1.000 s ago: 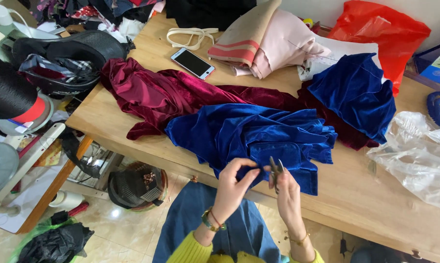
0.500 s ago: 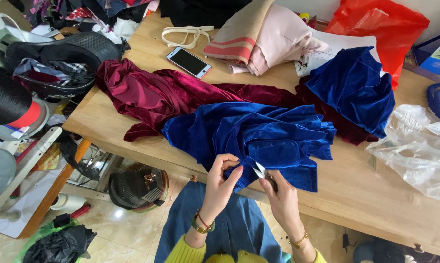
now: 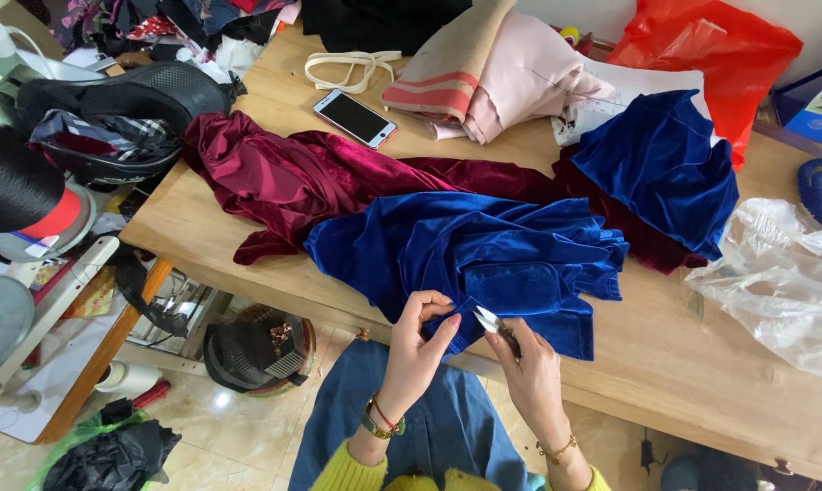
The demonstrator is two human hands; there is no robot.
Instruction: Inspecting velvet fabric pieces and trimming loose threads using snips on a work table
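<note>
The wooden desk point(image 3: 247, 227) carries blue velvet fabric point(image 3: 484, 255) at its near edge. The left hand point(image 3: 415, 350) pinches its lower edge with fingers point(image 3: 443, 323) closed; the right hand point(image 3: 529, 368) grips small metal snips point(image 3: 488, 320), blades touching the fabric.

The plush blue velvet cloth point(image 3: 484, 259) shimmers softly beside glossy dark red velvet point(image 3: 283, 177), both on a smooth, matt pale wooden table point(image 3: 693, 364); small metal snips point(image 3: 489, 320) gleam.
</note>
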